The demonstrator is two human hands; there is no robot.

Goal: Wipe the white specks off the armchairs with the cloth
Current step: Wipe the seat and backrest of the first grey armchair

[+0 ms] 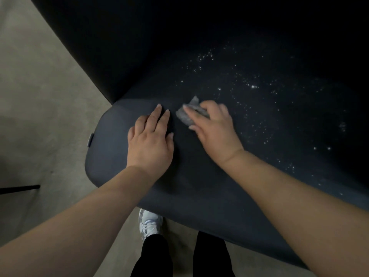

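the dark blue armchair (123, 176) fills most of the view on a pale carpet floor (40, 96), its seat spread below the person's two bare forearms, with one white shoe (148, 222) showing on the floor just under the seat's front edge. white specks (253, 86) lie scattered over the far right part of the seat, to the right of both hands, while the left hand (149, 140) rests flat on the seat near its left edge, fingers straight and holding nothing. just right of it, the right hand (213, 128) presses a small crumpled grey cloth (186, 115) onto the seat, fingers and thumb curled round it in a grasp.
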